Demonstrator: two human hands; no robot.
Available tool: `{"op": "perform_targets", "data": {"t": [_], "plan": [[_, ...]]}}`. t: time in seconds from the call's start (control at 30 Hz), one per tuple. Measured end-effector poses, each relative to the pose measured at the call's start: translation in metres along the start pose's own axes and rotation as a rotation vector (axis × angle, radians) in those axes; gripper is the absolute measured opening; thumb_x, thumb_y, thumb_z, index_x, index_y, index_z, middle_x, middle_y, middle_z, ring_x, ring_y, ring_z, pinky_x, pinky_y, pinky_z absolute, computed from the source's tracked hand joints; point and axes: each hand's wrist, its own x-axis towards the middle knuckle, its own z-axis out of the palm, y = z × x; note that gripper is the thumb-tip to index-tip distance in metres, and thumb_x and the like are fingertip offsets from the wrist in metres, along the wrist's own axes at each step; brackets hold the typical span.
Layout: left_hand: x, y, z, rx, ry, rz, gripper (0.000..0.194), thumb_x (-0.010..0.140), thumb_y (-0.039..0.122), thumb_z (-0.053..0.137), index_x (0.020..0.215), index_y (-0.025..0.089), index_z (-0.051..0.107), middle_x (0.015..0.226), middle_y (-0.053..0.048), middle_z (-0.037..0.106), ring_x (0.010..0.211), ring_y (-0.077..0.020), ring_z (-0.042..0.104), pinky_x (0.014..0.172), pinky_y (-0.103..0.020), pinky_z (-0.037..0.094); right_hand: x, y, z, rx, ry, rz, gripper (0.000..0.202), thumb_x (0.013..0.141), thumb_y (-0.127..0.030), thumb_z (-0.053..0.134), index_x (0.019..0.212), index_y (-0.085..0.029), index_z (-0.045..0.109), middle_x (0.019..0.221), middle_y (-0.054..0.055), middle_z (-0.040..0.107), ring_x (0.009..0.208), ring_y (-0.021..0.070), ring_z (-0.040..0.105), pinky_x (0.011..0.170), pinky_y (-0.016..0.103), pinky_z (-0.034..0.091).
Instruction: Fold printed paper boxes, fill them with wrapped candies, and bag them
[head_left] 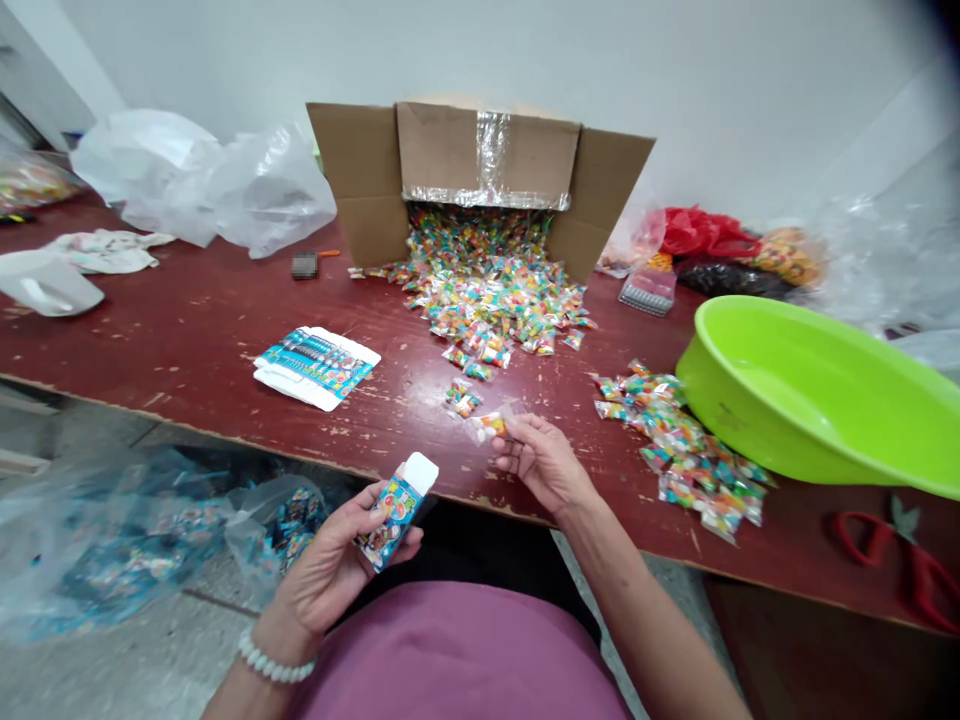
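Note:
A small blue printed carton (391,518), its white top flap raised, sits in the grip of my left hand (341,548) in front of the table edge. My right hand (546,462) pinches a clear packet of colourful candy (491,425) just above the tabletop. Beyond it, loose candy packets (502,305) spill from a cardboard box (487,150) lying open on its side. Flattened blue cartons (319,365) lie stacked to the left.
On the right stand a green basin (750,400), a second heap of candy packets (682,445) and red-handled scissors (892,545). Plastic bags (225,185) lie at the back left. Bags of filled blue cartons or wrappers (150,550) rest below the table, left.

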Motion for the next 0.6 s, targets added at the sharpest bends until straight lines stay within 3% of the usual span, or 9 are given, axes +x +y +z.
{"op": "perform_targets", "data": {"t": [0.13,0.27,0.43,0.6], "plan": [[-0.001,-0.004,0.001,0.101,-0.126,-0.01,0.04,0.082,0.03,0.076,0.118,0.019,0.06,0.108,-0.009,0.071,0.063,-0.0218,0.072,0.06,-0.035,0.057,-0.003,0.0,0.004,-0.038,0.021,-0.013,0.045,0.051,-0.04,0.095,0.074,-0.018,0.064,0.066,0.0,0.071,0.055,0.0117,0.065,0.045,0.019,0.052],[-0.001,-0.009,0.011,0.226,-0.195,0.033,0.039,0.087,0.032,0.072,0.12,0.019,0.058,0.112,-0.01,0.068,0.072,-0.0204,0.072,0.06,-0.029,0.054,-0.009,0.005,0.009,-0.18,0.02,-0.079,0.041,0.056,-0.044,0.091,0.075,-0.018,0.066,0.065,-0.001,0.07,0.054,0.0099,0.06,0.044,0.017,0.043],[-0.001,-0.015,0.018,0.43,-0.19,0.143,0.049,0.085,0.034,0.074,0.127,0.019,0.056,0.104,-0.007,0.068,0.081,-0.0195,0.073,0.066,-0.025,0.054,-0.019,0.016,0.016,-0.589,-0.078,-0.313,0.026,0.076,-0.043,0.077,0.074,-0.018,0.069,0.065,0.0,0.067,0.054,0.0106,0.053,0.049,0.022,0.039],[-0.002,-0.019,0.019,0.499,-0.25,0.185,0.045,0.083,0.035,0.076,0.121,0.02,0.056,0.106,-0.005,0.067,0.082,-0.0161,0.071,0.067,-0.021,0.05,-0.032,0.018,0.024,-1.091,-0.317,-0.594,0.01,0.088,-0.02,0.065,0.083,-0.019,0.073,0.078,0.002,0.068,0.072,0.0145,0.06,0.068,0.027,0.045]]}}
